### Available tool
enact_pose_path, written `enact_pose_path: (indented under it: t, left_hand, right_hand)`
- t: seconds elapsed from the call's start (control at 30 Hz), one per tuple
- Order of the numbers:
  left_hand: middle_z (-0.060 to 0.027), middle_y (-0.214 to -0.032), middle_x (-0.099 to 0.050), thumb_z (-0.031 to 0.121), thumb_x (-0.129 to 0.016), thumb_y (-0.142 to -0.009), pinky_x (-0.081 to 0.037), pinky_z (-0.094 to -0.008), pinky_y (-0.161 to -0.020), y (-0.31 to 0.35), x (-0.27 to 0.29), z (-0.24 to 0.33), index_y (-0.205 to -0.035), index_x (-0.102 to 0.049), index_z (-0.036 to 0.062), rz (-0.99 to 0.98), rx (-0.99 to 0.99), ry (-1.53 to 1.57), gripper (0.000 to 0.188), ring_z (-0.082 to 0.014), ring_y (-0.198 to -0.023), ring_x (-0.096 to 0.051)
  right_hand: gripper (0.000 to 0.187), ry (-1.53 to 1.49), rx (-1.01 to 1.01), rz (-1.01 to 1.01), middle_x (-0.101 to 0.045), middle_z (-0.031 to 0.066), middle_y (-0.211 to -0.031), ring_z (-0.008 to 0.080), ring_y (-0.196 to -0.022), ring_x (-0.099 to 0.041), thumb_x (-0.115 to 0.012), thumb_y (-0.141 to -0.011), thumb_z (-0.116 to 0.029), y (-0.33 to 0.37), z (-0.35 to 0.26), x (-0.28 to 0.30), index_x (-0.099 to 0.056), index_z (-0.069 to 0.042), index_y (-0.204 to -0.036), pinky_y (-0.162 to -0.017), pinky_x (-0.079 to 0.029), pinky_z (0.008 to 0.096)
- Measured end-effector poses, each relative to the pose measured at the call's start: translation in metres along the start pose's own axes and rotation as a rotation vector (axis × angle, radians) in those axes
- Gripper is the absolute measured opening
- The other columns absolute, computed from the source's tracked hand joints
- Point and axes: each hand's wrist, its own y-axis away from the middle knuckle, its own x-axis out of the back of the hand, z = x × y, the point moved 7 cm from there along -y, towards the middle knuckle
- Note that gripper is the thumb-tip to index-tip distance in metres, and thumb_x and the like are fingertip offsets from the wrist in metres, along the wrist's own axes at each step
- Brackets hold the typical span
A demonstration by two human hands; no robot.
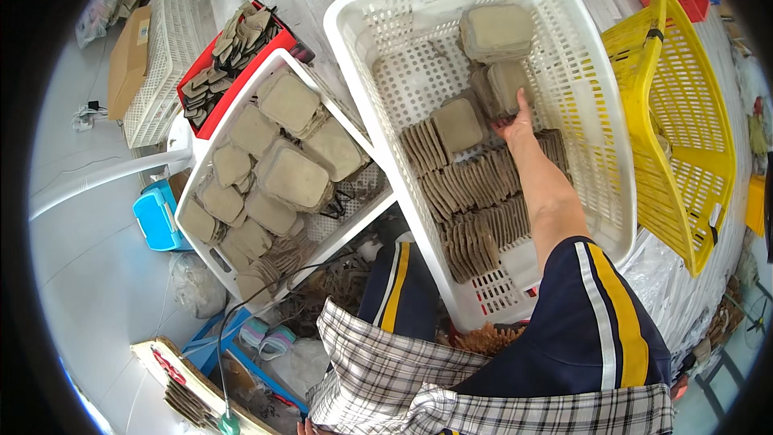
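My right hand (515, 118) reaches into the large white plastic basket (600, 137). Its thumb and fingers close around the near end of a small stack of tan, rounded-square flat pieces (506, 84). Beyond it lies another tan stack (498, 31), and to its left a further block (459, 125) lies face up. Nearer to me, rows of the same pieces (475, 181) stand on edge, packed side by side. Only a bit of my left hand (306, 428) shows at the lower edge; whether it holds anything is hidden.
Left of the basket, a white crate (374, 145) holds several tan stacks. Behind that crate, a red bin (278, 42) contains loose dark-edged pieces. A yellow basket (684, 137) leans on the right. A blue box (157, 217) and a wooden board (161, 358) lie left.
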Motion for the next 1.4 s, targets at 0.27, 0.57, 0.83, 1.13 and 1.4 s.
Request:
enact_pose_path:
  t: [0.27, 0.57, 0.83, 1.13, 1.4]
  left_hand:
    - [-0.0172, -0.112, -0.060, 0.016, -0.041, -0.098, -0.047, -0.0418, -0.091, 0.000, -0.002, -0.001, -0.105, -0.062, -0.0032, 0.005, 0.022, -0.023, 0.030, -0.0307, -0.104, -0.058]
    - [-0.0170, -0.113, -0.060, 0.020, -0.043, -0.097, -0.046, -0.0434, -0.093, 0.006, -0.003, -0.011, -0.109, -0.061, -0.0016, -0.024, 0.026, -0.037, 0.030, -0.0313, -0.105, -0.057]
    - [-0.0186, -0.114, -0.059, 0.047, -0.056, -0.085, -0.041, -0.0453, -0.098, 0.008, -0.009, -0.028, -0.104, -0.062, -0.0032, -0.047, 0.168, 0.098, 0.054, -0.0309, -0.112, -0.053]
    - [-0.0175, -0.109, -0.061, 0.049, -0.061, -0.082, -0.045, -0.0412, -0.093, 0.027, -0.007, -0.047, -0.099, -0.063, -0.0026, 0.017, 0.192, 0.152, 0.055, -0.0283, -0.104, -0.057]
    - [-0.0170, -0.115, -0.057, 0.048, -0.063, -0.079, -0.038, -0.0411, -0.100, 0.059, -0.052, -0.109, -0.105, -0.062, 0.0011, -0.833, 0.195, -1.017, 0.053, -0.0266, -0.114, -0.050]
  right_hand:
    - [0.116, -0.040, 0.018, -0.028, -0.029, 0.0115, -0.146, 0.0300, -0.136, -0.025, -0.089, -0.053, -0.050, -0.001, 0.004, 0.002, -0.028, -0.011, -0.145, -0.112, -0.021, 0.0485]
    - [0.101, -0.184, 0.067, -0.061, -0.038, 0.0098, -0.144, 0.0318, -0.132, -0.033, -0.089, -0.060, -0.041, 0.011, 0.004, -0.018, -0.037, -0.011, -0.141, -0.112, -0.020, 0.0501]
    - [0.091, -0.141, 0.117, -0.009, -0.037, 0.0110, -0.145, 0.0327, -0.134, -0.031, -0.085, -0.065, -0.031, 0.020, -0.001, -0.016, -0.039, -0.011, -0.141, -0.112, -0.019, 0.0551]
    - [0.080, -0.092, 0.141, -0.022, -0.038, 0.0109, -0.145, 0.0318, -0.134, -0.033, -0.080, -0.072, -0.034, 0.049, 0.006, -0.026, -0.043, -0.009, -0.139, -0.111, -0.021, 0.0527]
    - [0.096, 0.561, 0.273, 0.444, -0.031, 0.0176, -0.147, 0.0337, -0.133, -0.033, -0.079, -0.076, -0.039, 0.036, -0.031, -0.002, -0.023, -0.001, -0.144, -0.108, -0.033, 0.0493]
